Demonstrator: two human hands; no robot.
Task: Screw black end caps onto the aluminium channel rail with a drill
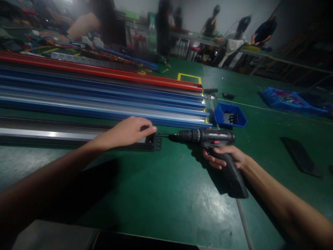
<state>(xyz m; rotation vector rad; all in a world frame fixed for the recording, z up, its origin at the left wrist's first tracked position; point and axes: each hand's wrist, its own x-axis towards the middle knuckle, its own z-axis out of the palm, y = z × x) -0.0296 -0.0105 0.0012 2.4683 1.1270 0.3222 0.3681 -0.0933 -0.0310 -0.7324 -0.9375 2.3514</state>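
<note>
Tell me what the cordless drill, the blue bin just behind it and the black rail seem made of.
Cordless drill: probably matte plastic, by its dull moulded body. Blue bin: likely smooth plastic, evenly coloured with thin walls. Black rail: perhaps coated metal, by its bright sheen.

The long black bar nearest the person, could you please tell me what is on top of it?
The left hand lies on the black bar, at the end nearest the drill; the surface beneath the hand is covered.

The green table [161,194] over there bears a red rail [130,73], blue rails [104,93] and a black rail [52,133] at left, a blue bin [219,115] right of centre.
</note>
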